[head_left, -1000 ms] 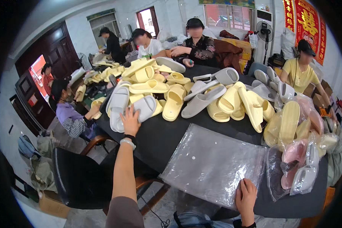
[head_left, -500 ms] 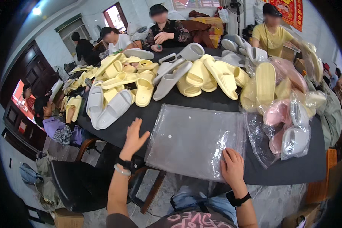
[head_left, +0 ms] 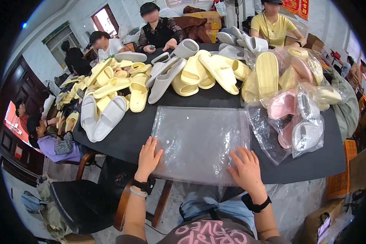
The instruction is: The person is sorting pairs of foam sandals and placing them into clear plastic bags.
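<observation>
A stack of clear plastic bags (head_left: 197, 142) lies flat on the dark table's near edge. My left hand (head_left: 149, 158) is at its left edge, fingers stretched out and holding nothing. My right hand (head_left: 245, 167) rests with spread fingers on the stack's near right corner. Beyond the bags are loose grey slippers (head_left: 168, 79), and yellow slippers (head_left: 219, 73) lie piled beside them. A white-grey pair of slippers (head_left: 110, 118) leans together at the left. Slippers in clear bags (head_left: 307, 136), pink, white and yellow, heap up at the right.
The dark table (head_left: 191, 101) spreads out before me. A black chair (head_left: 85, 199) stands at my left, close to the table. Several people sit around the table, one in a yellow shirt (head_left: 272, 30) at the far right. An orange crate (head_left: 340, 173) stands right of the table.
My left hand has come right and down to the stack's edge. My right hand has spread its fingers on the bags. The whole view has shifted, and the far-right person's arm has drawn in.
</observation>
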`<state>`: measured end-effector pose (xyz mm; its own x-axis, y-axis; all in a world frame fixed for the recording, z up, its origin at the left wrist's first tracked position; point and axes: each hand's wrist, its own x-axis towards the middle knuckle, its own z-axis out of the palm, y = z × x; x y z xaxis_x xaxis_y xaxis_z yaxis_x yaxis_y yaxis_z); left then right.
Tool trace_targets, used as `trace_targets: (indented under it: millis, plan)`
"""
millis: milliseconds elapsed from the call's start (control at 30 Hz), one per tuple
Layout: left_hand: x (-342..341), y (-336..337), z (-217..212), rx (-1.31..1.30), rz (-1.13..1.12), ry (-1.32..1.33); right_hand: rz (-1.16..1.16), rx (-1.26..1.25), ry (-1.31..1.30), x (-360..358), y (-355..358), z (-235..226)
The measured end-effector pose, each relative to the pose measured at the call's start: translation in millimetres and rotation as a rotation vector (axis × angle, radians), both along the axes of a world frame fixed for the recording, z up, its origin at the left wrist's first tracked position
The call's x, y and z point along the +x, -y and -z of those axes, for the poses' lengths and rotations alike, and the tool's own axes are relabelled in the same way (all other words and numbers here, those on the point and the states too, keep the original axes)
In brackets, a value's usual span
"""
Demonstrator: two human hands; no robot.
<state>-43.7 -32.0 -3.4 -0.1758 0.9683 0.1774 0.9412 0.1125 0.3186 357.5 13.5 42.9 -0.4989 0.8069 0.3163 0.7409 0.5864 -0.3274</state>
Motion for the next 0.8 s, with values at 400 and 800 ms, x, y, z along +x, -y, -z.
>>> trace_targets:
  millis: [400,800]
  plan:
    - [-4,-11,4,0.274,0.056,0.178,0.124,0.018,0.023,-8,-20,37]
    - [76,-12,-11,0.054,0.088,-0.078,0.142,0.067,0.031,-12,-23,39]
